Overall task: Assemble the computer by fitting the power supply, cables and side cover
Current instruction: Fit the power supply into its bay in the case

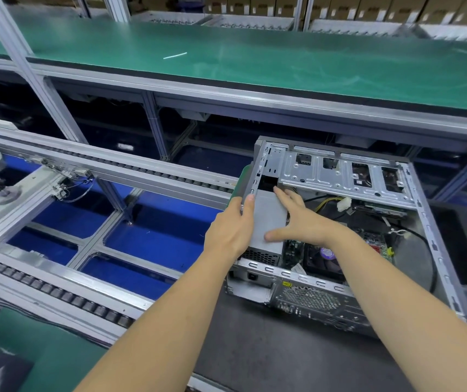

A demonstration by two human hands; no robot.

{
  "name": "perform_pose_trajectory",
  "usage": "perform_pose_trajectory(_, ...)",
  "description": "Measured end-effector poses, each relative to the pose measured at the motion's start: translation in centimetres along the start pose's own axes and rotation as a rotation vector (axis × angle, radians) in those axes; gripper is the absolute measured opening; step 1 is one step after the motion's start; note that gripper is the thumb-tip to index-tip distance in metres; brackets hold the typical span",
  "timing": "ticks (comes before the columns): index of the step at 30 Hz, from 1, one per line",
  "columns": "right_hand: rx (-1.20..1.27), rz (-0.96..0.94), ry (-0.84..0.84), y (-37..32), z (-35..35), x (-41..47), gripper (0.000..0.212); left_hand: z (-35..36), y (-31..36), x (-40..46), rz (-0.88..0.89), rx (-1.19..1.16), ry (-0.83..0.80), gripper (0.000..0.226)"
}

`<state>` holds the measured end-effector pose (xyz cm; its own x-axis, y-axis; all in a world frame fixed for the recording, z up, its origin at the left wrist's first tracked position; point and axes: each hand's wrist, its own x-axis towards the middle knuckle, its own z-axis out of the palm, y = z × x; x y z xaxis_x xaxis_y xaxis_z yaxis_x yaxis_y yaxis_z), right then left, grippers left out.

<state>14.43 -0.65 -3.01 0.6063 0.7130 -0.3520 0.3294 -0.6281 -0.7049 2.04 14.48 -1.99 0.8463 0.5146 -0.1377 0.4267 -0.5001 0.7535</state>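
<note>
- Nearest the camera, two bare forearms reaching up from the bottom edge over a dark grey bench (255, 349).
- Just beyond, open computer case (436, 250) lying on its side on that bench, perforated rear panel facing the camera, side cover off.
- At the case's left edge, left hand (232, 230) wrapped around the case's left wall, thumb on the rim; grip closed on that wall.
- Beside it, right hand (297, 219) laid flat with fingers spread wide on top of the grey power supply (269, 219), pressing, not clasping; grip wide.
- Power supply seated in the rear left corner of the case, vented end toward the rear panel.
- Right of the power supply, motherboard (368, 244) with a black fan, plus loose yellow-and-black cables ending in a white connector (343, 205).
- Farther in, silver drive bracket (339, 176) spanning the far end of the case.
- Left of the case, roller conveyor rails (56, 290) over blue flooring.
- Farthest back, raised green bench (255, 58) with cardboard boxes (368, 7) behind.
</note>
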Motion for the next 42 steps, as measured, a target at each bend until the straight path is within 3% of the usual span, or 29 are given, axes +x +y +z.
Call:
perform_pose_trajectory(5,-0.507,0.044,-0.137,-2.5,-1.3,-0.9,0.16,0.0,0.1,0.0,-0.002,-0.006,0.006,0.063)
perform_pose_trajectory(8,-0.716,0.065,-0.219,-4.5,-1.3,-0.9,0.158,0.1,0.0,0.0,-0.008,-0.009,0.013,0.063)
perform_pose_trajectory(23,-0.782,0.017,-0.137,-6.0,-0.9,-0.8,0.125,0.0,0.2,-0.3,-0.009,0.028,0.05,0.067)
perform_pose_trajectory(27,-0.769,0.014,-0.148,-5.8,-0.9,-0.6,0.13,0.1,0.1,-0.2,-0.004,0.047,0.058,0.068)
perform_pose_trajectory(30,-0.66,-0.017,-0.128,-5.6,-2.0,-0.5,0.136,0.2,0.2,-0.2,-0.003,0.062,0.048,0.069)
perform_pose_trajectory(34,-0.371,-0.028,0.007,-4.1,-3.0,0.3,0.12,0.2,0.2,-0.2,-0.008,0.063,0.068,0.069)
perform_pose_trajectory(38,0.278,0.074,0.27,-0.3,1.0,1.4,0.084,0.0,0.3,-0.7,0.017,0.034,0.153,0.055)
perform_pose_trajectory(40,0.478,0.141,0.253,0.7,2.3,1.8,0.082,-0.2,0.2,-1.0,-0.025,-0.179,0.288,0.043)
perform_pose_trajectory(42,0.499,0.152,0.248,1.0,2.3,2.1,0.089,-0.4,-0.5,-2.4,-0.088,-0.504,0.535,0.029)
